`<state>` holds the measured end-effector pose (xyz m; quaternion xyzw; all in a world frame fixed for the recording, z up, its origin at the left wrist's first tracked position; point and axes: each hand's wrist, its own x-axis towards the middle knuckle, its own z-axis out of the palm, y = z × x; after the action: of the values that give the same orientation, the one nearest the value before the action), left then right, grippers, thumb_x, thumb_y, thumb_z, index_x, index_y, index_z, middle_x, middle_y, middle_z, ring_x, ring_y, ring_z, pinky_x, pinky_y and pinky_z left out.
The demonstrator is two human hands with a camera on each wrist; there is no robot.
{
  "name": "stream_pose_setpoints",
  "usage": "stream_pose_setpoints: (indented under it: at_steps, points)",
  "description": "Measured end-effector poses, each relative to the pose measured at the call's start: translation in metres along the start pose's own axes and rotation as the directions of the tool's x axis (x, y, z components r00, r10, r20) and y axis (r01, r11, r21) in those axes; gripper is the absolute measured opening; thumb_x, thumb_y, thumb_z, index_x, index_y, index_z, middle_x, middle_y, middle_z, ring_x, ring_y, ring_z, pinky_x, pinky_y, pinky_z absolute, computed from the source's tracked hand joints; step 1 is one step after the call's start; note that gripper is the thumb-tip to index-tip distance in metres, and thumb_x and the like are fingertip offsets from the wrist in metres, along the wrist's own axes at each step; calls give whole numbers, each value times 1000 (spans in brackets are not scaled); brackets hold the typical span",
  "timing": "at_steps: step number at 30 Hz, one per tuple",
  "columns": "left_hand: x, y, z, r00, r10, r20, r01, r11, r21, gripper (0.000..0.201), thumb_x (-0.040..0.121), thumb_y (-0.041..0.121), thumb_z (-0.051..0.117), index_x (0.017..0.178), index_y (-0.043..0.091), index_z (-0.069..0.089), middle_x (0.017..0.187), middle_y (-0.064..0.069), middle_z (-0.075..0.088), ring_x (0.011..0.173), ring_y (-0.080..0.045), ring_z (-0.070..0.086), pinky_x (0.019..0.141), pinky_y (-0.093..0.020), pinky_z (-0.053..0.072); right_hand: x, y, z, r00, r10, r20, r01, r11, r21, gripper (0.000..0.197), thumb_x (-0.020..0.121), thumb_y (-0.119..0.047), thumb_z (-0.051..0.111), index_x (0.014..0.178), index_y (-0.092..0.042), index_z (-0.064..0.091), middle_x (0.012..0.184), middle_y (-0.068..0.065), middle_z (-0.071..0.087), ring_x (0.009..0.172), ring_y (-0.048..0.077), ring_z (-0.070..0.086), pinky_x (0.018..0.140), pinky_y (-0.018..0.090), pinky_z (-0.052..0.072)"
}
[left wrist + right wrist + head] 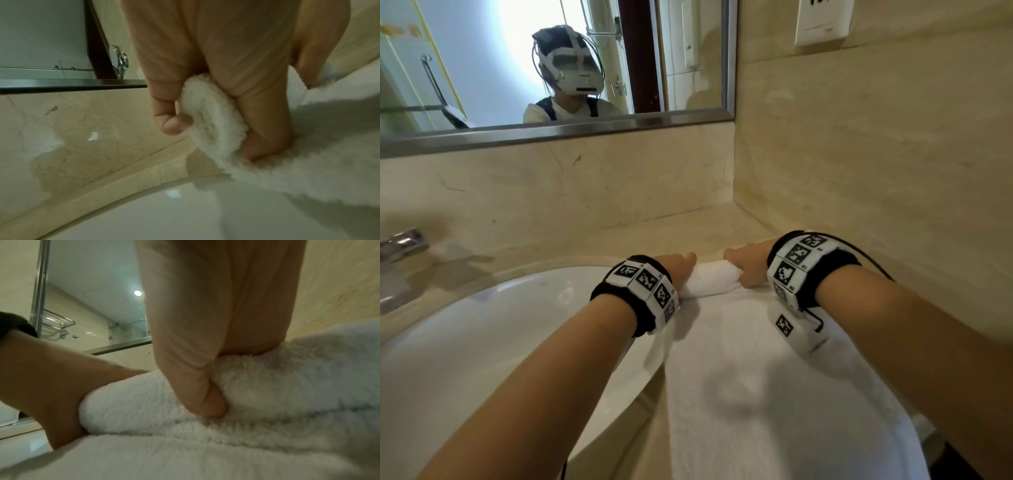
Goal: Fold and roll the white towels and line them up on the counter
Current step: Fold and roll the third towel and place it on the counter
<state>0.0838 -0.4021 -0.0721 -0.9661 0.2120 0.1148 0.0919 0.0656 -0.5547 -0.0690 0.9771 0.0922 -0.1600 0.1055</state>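
Note:
A white towel [767, 387] lies folded lengthwise on the beige counter [681, 233], running from the front edge toward the back wall. Its far end is curled into a small roll [710, 277]. My left hand [676, 265] grips the roll's left end, thumb and fingers curled round the roll's end [213, 116]. My right hand [748, 262] grips the roll to the right, thumb pressed into the roll [257, 386]. The left hand [51, 386] also shows in the right wrist view. Both fingertips are mostly hidden behind the roll.
A white sink basin [482, 342] lies left of the towel, a chrome tap [402, 245] at far left. A mirror [551, 68] hangs above the marble backsplash. A side wall [876, 171] closes the counter on the right, with a wall plate [823, 24] high up.

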Motion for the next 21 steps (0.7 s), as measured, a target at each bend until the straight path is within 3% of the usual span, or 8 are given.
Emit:
stream_pose_setpoints:
  at_steps: [2, 5, 7, 9, 11, 13, 16, 21]
  points:
    - [5, -8, 3, 1000, 15, -8, -16, 995, -97, 51, 83, 19, 65, 126, 6, 39, 125, -14, 51, 104, -28, 54, 82, -34, 41, 5, 1, 3, 1000, 19, -5, -19, 1000, 1, 57, 97, -17, 44, 145, -3, 18, 139, 18, 43, 122, 30, 49, 87, 33, 41]
    - [1, -32, 17, 993, -119, -17, 103, 917, -384, 71, 71, 24, 79, 126, 8, 36, 122, -10, 53, 99, -25, 57, 77, -31, 47, 8, 3, 7, 1000, 23, -11, -23, 999, 29, 58, 97, -19, 44, 145, -4, 17, 142, 18, 39, 129, 32, 42, 100, 36, 37]
    - [-11, -42, 25, 980, -165, 110, 198, 783, -590, 58, 79, 32, 72, 122, 6, 44, 116, -6, 58, 83, -17, 57, 58, -23, 49, 7, 3, 7, 999, 27, -28, -26, 998, 53, 58, 97, -22, 44, 145, -5, 18, 142, 18, 40, 129, 34, 41, 105, 40, 37]
    - [-17, -48, 36, 959, -121, 256, 269, 670, -692, 33, 86, 37, 63, 102, 9, 57, 96, 2, 66, 69, -10, 57, 54, -21, 48, 6, 1, 8, 999, 26, -45, -24, 998, 50, 57, 96, -24, 46, 144, -5, 21, 140, 18, 42, 127, 33, 44, 104, 41, 38]
    - [-17, -52, 42, 960, -94, 264, 269, 580, -769, 21, 87, 33, 63, 83, 13, 60, 75, 5, 68, 62, -8, 59, 59, -20, 46, 4, -3, 10, 998, 29, -57, -26, 999, 39, 55, 93, -22, 50, 141, -6, 27, 139, 16, 43, 124, 31, 47, 102, 39, 40]
    - [-15, -56, 44, 966, -132, 221, 257, 518, -816, 15, 86, 23, 65, 75, 14, 61, 65, 6, 69, 47, -4, 58, 52, -16, 43, 1, -5, 12, 996, 29, -88, -26, 999, 28, 55, 91, -20, 53, 140, -9, 29, 138, 14, 42, 124, 32, 46, 102, 39, 39]
    - [-16, -59, 42, 967, -177, 181, 249, 524, -814, 7, 82, 13, 67, 76, 14, 64, 70, 3, 69, 36, -1, 53, 44, -13, 40, -6, -2, 19, 991, -4, -133, 9, 999, 38, 60, 91, -9, 51, 145, -14, 26, 140, 16, 38, 127, 35, 40, 103, 44, 36]
    - [-22, -56, 37, 973, 14, 231, 195, 484, -853, 15, 81, 7, 70, 84, 20, 63, 64, 5, 62, 46, 0, 58, 46, -14, 43, -14, 4, 19, 997, -68, -28, 68, 997, 34, 78, 88, -7, 50, 150, -24, 6, 152, 8, 20, 140, 26, 24, 111, 37, 25]
